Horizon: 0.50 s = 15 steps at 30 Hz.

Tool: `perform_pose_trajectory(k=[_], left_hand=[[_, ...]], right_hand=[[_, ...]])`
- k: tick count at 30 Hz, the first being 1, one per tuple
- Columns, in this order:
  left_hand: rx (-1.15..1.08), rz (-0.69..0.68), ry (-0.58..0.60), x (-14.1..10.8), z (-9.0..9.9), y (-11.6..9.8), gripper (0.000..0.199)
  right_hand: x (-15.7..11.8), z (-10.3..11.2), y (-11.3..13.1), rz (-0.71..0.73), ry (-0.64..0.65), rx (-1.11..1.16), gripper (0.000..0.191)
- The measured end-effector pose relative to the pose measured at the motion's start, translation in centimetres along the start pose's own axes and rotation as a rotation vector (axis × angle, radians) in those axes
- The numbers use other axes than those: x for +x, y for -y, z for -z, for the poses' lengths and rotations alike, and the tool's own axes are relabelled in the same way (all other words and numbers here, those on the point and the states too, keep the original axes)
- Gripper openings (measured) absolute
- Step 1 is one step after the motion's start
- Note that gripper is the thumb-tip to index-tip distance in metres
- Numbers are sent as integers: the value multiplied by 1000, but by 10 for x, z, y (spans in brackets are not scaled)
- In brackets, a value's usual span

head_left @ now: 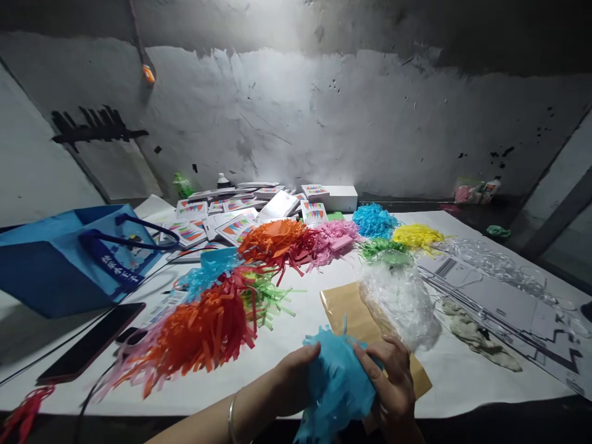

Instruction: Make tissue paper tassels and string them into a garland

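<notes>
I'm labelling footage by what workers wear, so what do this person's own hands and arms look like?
The left hand is ungloved, with a thin, plain, silver-coloured bangle at its wrist; no sleeve shows on the visible forearm. The right hand is ungloved too, with no ring or bracelet to be seen; its forearm is mostly out of frame.

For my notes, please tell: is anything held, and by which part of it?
A blue fringed bundle, held at its two sides: left grip on the left, right grip on the right.
</notes>
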<state>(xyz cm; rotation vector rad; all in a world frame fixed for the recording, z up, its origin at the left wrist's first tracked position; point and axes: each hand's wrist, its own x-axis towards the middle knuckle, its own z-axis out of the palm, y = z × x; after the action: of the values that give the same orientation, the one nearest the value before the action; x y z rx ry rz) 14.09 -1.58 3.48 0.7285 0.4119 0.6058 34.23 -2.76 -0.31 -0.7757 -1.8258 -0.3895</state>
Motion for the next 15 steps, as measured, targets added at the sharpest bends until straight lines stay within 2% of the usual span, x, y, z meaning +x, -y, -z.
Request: perform_pose_trajectory(k=[4,7,9,10,12,14,15], left_hand=[[-108,137,34,4,1,28,84],[-104,198,123,8,-11,30,68],[-75,152,123,10,-20,18,48],[-50,121,98,10,-22,9,43],[19,74,26,5,-19,-12,43],[119,66,-26,-6,-4,-32,47],[175,64,-66,-14,8,-41,46]], right_hand=[[3,2,-18,23,7,-70,44],[20,28,-45,32,7,-164,42],[34,57,-63,24,-32,-295,46],[40,72,-68,40,-45,-444,49],[48,95,-69,116,-69,-609,53],[46,100,-58,226,-15,-640,44],[40,95,-48,263,29,-600,36]])
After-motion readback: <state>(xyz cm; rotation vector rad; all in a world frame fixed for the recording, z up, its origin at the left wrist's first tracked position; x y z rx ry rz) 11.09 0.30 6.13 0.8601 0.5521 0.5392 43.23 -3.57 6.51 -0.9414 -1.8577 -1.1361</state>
